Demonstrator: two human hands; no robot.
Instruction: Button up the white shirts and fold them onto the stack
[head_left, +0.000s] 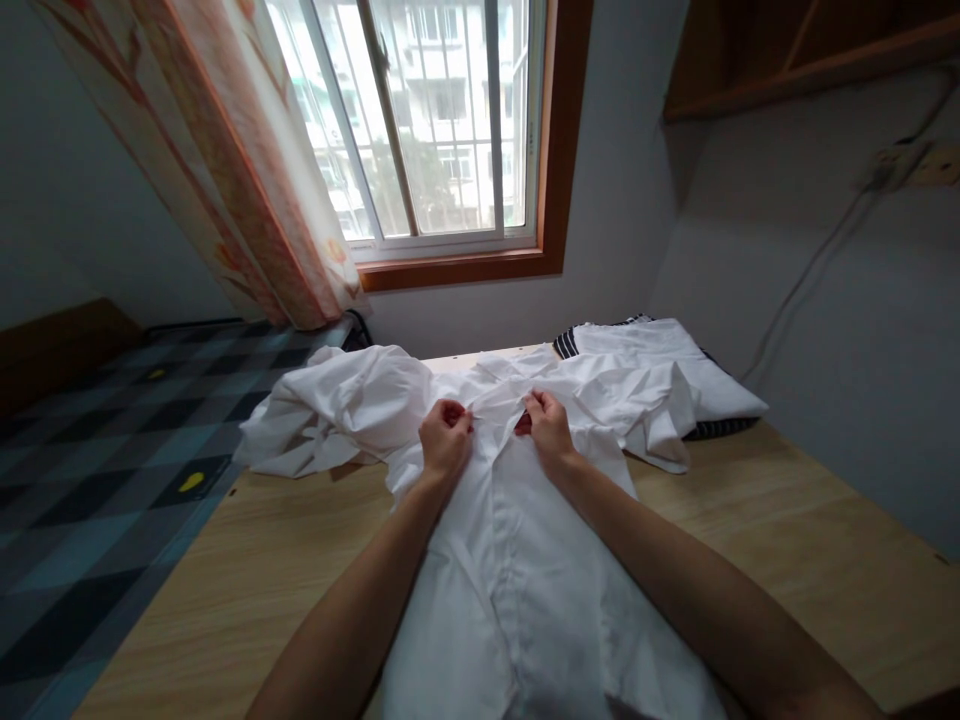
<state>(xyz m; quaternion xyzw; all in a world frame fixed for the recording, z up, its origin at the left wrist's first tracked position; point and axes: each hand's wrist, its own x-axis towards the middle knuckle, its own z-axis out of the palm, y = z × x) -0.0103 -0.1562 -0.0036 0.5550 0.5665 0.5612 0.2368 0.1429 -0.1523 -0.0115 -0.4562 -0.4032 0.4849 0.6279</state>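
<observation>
A white button-up shirt [540, 560] lies spread on the wooden table, its lower part reaching toward me and its collar end toward the window. My left hand [448, 432] pinches the fabric on the left of the front opening, near the chest. Opposite it, my right hand [544, 422] grips the right front edge, which is slightly lifted between thumb and fingers. One sleeve is bunched to the left and the other lies crumpled to the right. Any button under my fingertips is too small to make out.
Folded white and black-striped clothes [660, 365] sit at the table's back right corner. A checked bed cover [97, 480] borders the wooden table [787, 520] on the left. Behind are a window [442, 130] and a flowered curtain [247, 150]; a cable [802, 270] hangs along the right wall.
</observation>
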